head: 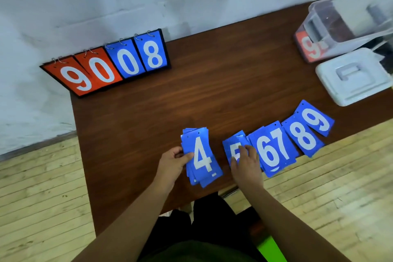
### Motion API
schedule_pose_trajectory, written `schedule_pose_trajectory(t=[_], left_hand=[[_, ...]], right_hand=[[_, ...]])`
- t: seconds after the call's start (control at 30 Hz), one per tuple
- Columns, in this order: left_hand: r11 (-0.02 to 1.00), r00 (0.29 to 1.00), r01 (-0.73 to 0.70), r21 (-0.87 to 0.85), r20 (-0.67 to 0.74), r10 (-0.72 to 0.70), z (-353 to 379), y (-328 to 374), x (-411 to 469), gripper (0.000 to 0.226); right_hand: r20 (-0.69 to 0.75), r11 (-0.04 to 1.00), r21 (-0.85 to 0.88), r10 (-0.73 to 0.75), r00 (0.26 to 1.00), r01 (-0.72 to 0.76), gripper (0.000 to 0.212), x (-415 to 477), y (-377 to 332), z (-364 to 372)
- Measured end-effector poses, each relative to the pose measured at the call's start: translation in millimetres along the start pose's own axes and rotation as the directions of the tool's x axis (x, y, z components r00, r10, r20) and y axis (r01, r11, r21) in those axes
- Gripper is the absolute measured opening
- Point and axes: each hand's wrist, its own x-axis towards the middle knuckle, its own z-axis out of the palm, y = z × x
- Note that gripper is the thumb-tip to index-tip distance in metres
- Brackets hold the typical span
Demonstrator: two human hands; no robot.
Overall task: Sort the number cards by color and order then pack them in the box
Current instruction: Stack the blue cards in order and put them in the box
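Sorting seems half done: at the brown surface's [191, 102] front edge fingers of the left hand [172, 161] grip a blue card stack topped by 4 [202, 155], the right hand [246, 165] pinches the blue 5 card [230, 148] beside the 6-to-9 row [282, 149], and the clear plastic box [331, 27] at the far right corner awaits them.

Box [331, 34] blurry, cut off at rt edge.

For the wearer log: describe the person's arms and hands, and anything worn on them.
The left forearm and right forearm are bare to the frame's lower edge; no sleeves show. The left hand and right hand wear no gloves; no watch, bracelet or ring is visible, though a thin ring could escape notice.
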Motion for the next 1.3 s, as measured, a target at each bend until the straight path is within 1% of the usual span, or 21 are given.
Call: schedule_pose_trajectory(t=[0.07, 0.13, 0.33, 0.4, 0.47, 0.53, 0.6, 0.63, 0.67, 0.7, 0.73, 0.77, 0.8, 0.83, 0.87, 0.9, 0.93, 1.03, 1.1, 1.17, 1.3], left_hand=[[1.0, 1.0, 0.017, 0.01, -0.027, -0.017, -3.7, -2.4, 0.6, 0.021], [0.999, 0.998, 0.031, 0.023, -0.057, -0.03, -9.9, -7.9, 2.8, 0.019], [0.999, 0.988, 0.05, -0.007, -0.143, -0.051, -30.5, -18.2, 1.4, 0.02], [0.999, 0.987, 0.047, -0.022, -0.155, -0.05, -36.7, -20.1, -1.0, 0.021], [0.999, 0.983, 0.032, -0.026, -0.18, -0.036, -42.6, -22.4, -2.2, 0.019], [1.0, 0.979, 0.021, -0.018, -0.205, -0.024, -47.6, -24.8, -2.5, 0.016], [1.0, 0.978, 0.005, -0.003, -0.207, -0.006, -51.0, -25.8, -4.3, 0.012], [1.0, 0.979, -0.01, 0.006, -0.204, 0.011, -52.2, -26.4, -5.2, 0.012], [1.0, 0.978, -0.021, 0.02, -0.207, 0.025, -53.1, -26.4, -6.6, 0.013], [0.999, 0.978, -0.031, 0.04, -0.207, 0.039, -53.9, -26.7, -7.4, 0.013], [0.998, 0.976, -0.039, 0.058, -0.21, 0.05, -54.0, -25.5, -8.8, 0.013], [0.995, 0.976, -0.053, 0.08, -0.208, 0.069, -53.6, -24.2, -9.6, 0.014], [0.993, 0.976, -0.066, 0.101, -0.202, 0.086, -53.3, -21.7, -11.2, 0.015], [0.99, 0.978, -0.079, 0.115, -0.184, 0.1, -53.7, -19.6, -11.5, 0.015], [0.989, 0.981, -0.088, 0.121, -0.163, 0.107, -53.4, -16.3, -13.3, 0.013], [0.989, 0.987, -0.091, 0.114, -0.125, 0.105, -52.0, -13.1, -15.0, 0.013], [0.992, 0.992, -0.088, 0.095, -0.08, 0.096, -49.7, -9.4, -17.8, 0.014], [0.996, 0.993, -0.091, 0.007, 0.072, 0.09, -38.1, -3.2, -26.3, 0.031], [0.992, 0.98, -0.124, 0.014, 0.157, 0.12, -29.0, -0.4, -33.9, 0.036], [0.986, 0.967, -0.155, 0.06, 0.215, 0.139, -19.6, 2.3, -39.7, 0.031], [0.955, 0.946, -0.27, 0.123, 0.221, 0.238, 0.2, 10.8, -44.0, 0.026]], right_hand=[[0.079, 0.984, -0.178, -0.002, 0.997, 0.016, 0.053, -2.6, 15.8, 6.9], [0.122, 0.959, -0.272, -0.047, 0.991, 0.078, 0.056, -9.1, 18.0, 15.8], [0.122, 0.948, -0.212, -0.216, 0.969, 0.238, 0.045, -20.5, -9.0, 43.3], [0.104, 0.953, -0.22, -0.189, 0.976, 0.208, 0.052, -13.3, -14.4, 45.1], [0.141, 0.968, -0.225, -0.081, 0.987, 0.112, 0.074, -1.4, -20.2, 38.9], [0.183, 0.955, -0.285, -0.025, 0.983, 0.078, 0.091, 9.8, -28.6, 29.6], [0.228, 0.941, -0.328, -0.006, 0.974, 0.083, 0.093, 15.3, -36.3, 24.4], [0.253, 0.955, -0.289, 0.005, 0.968, 0.071, 0.089, 17.7, -37.2, 24.5], [0.282, 0.982, -0.185, 0.012, 0.959, 0.042, 0.08, 20.0, -37.4, 23.9], [0.322, 0.999, -0.03, 0.031, 0.946, -0.022, 0.069, 22.0, -37.3, 22.7], [0.358, 0.982, 0.151, 0.056, 0.932, -0.117, 0.055, 22.6, -37.8, 18.9], [0.384, 0.914, 0.336, 0.09, 0.919, -0.229, 0.042, 20.9, -40.4, 13.5], [0.404, 0.796, 0.506, 0.12, 0.907, -0.331, 0.032, 17.6, -43.2, 7.9], [0.425, 0.665, 0.633, 0.131, 0.896, -0.397, 0.027, 13.0, -46.2, 2.8], [0.444, 0.568, 0.708, 0.104, 0.89, -0.419, 0.025, 6.3, -50.9, -2.9], [0.454, 0.533, 0.74, 0.055, 0.889, -0.411, 0.024, -0.8, -54.7, -6.6], [0.451, 0.558, 0.738, 0.011, 0.892, -0.38, 0.023, -7.9, -58.5, -9.7], [0.359, 0.756, 0.618, -0.028, 0.933, -0.215, 0.029, -24.1, -66.2, -14.5], [0.323, 0.759, 0.622, -0.028, 0.946, -0.19, 0.042, -33.9, -70.0, -15.9], [0.308, 0.736, 0.652, -0.04, 0.95, -0.181, 0.048, -44.5, -72.2, -16.7], [0.207, 0.765, 0.634, -0.03, 0.978, -0.111, 0.052, -49.7, -63.2, -27.2]])
